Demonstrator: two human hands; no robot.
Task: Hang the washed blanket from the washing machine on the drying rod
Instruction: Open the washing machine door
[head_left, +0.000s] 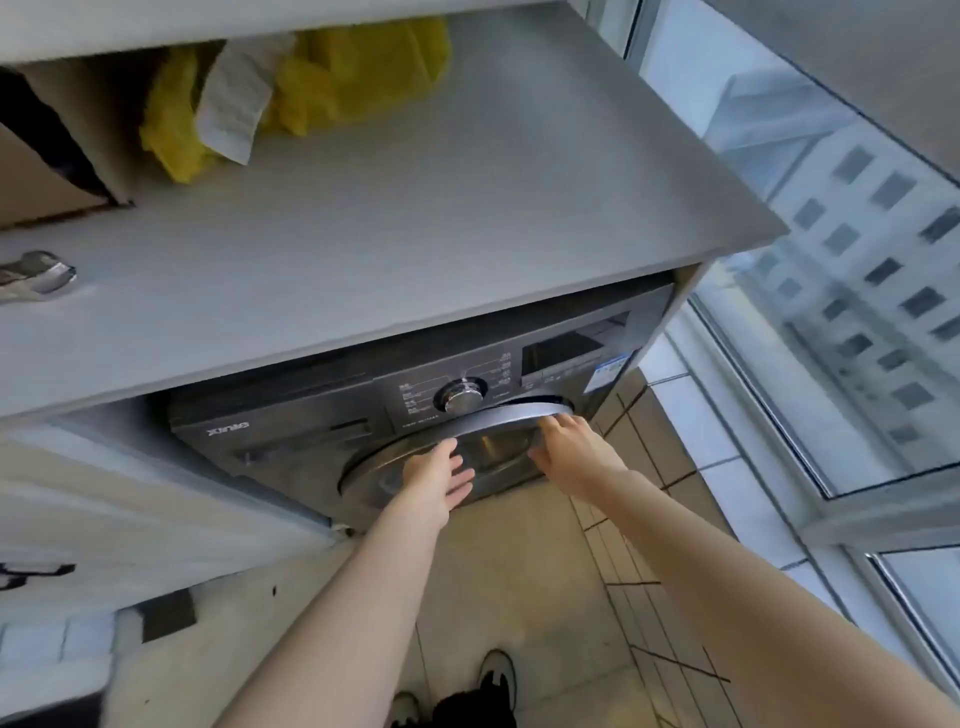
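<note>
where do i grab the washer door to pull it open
Grip the door by its right rim, coming from the right, as the right hand does. That edge stands off the washer front, so the hinge is likely left.

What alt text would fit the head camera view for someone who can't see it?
A person's right hand holds the rim of the round door on a dark washing machine, while the open left hand reaches toward it. A grey countertop above carries a yellow bag.
</note>
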